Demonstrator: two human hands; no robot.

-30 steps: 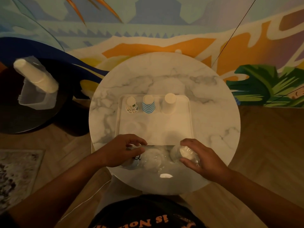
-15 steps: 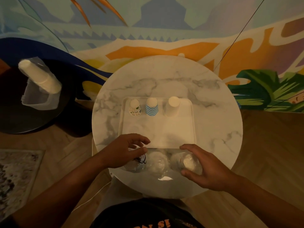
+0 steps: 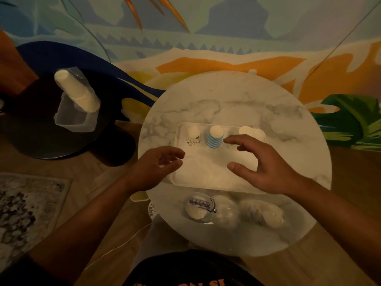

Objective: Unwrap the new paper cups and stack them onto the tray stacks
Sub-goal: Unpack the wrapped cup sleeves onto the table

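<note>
Marble bench (image 3: 288, 112) carries tray (image 3: 206, 178) with three cup stacks (image 3: 214, 136). Both hands, left hand (image 3: 152, 168) and right hand (image 3: 266, 168), hover above it, fingers released, grasping nothing. Wrapped cups (image 3: 233, 211) lie near the front edge

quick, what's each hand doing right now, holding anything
Left hand: open, fingers loosely curled, holding nothing, at the left edge of the white rectangular tray.
Right hand: open, fingers spread, holding nothing, above the tray.

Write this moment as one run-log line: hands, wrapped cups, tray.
left hand: open, holds nothing | right hand: open, above tray | wrapped cups: on table, unopened | tray stacks: three, upright
</note>
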